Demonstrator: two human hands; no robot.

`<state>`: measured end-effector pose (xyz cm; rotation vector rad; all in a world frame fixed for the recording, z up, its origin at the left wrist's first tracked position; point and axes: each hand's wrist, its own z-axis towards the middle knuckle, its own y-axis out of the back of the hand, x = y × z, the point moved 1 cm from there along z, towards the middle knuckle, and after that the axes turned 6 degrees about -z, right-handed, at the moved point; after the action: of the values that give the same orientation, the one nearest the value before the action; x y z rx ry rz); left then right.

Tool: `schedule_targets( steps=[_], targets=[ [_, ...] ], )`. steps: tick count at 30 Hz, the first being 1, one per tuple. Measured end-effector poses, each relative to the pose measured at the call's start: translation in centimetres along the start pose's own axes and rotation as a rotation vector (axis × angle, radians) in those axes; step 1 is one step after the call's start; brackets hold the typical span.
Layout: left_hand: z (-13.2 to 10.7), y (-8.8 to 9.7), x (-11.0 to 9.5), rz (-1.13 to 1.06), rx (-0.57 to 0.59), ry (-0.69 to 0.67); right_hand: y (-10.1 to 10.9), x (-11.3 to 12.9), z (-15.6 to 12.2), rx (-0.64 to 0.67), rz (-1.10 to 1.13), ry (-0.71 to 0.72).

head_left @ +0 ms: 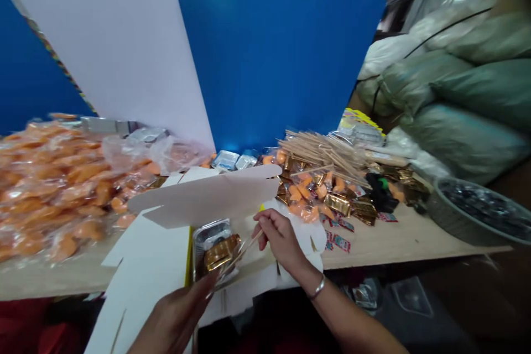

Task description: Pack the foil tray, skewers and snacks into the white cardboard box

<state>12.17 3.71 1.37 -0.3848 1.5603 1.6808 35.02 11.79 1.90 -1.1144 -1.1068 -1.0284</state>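
Observation:
An open white cardboard box (166,254) with a yellow edge lies before me, its lid flap (207,196) raised at the back. Inside sit a foil tray (211,229) and a gold foil packet (222,253). Over the box, my right hand (276,235), wearing a silver bangle (317,286), pinches a thin wooden stick (244,247) that slants down to the left. By the box's front edge is my left hand (182,312), its fingertips close to the stick's lower end. Those fingers are blurred, and whether they touch the stick is unclear.
Bagged orange pieces (62,177) are heaped at the left. Behind the box's right side lie wooden sticks (319,149), gold packets (338,203) and small red-green sachets (342,242). A tub of dark items (485,204) stands far right, below stacked sacks (468,133). Blue and white boards (274,61) rise behind.

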Motion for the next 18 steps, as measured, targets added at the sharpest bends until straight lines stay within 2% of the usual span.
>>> schedule_targets(
  steps=[3, 5, 6, 8, 11, 14, 16, 18],
  targets=[
    [1.8, 1.0, 1.2, -0.038, 0.069, 0.06, 0.8, 0.2, 0.8, 0.125, 0.025, -0.045],
    [2.9, 1.8, 1.1, -0.027, 0.085, 0.085, 1.5, 0.3, 1.5, 0.216, 0.024, -0.079],
    [3.3, 2.1, 0.8, -0.007, 0.109, 0.076, 1.8, 0.2, 2.1, 0.22, 0.01, -0.084],
    [4.0, 2.2, -0.4, 0.069, 0.127, 0.026, 2.0, -0.2, 3.3, 0.133, -0.028, -0.079],
    [5.2, 1.6, -1.8, 0.193, 0.091, -0.052, 1.1, -1.2, 5.1, -0.012, -0.073, -0.085],
    [7.0, 0.2, -1.7, 0.196, 0.132, -0.113, 0.0, -1.7, 5.6, -0.037, -0.101, -0.083],
    [8.2, -0.6, -0.8, 0.153, 0.146, -0.118, 0.5, -1.3, 4.9, -0.058, -0.186, 0.0],
    [9.0, -1.1, 0.1, 0.111, 0.106, -0.074, 2.4, -0.6, 3.6, -0.112, -0.43, 0.175]
  ],
)
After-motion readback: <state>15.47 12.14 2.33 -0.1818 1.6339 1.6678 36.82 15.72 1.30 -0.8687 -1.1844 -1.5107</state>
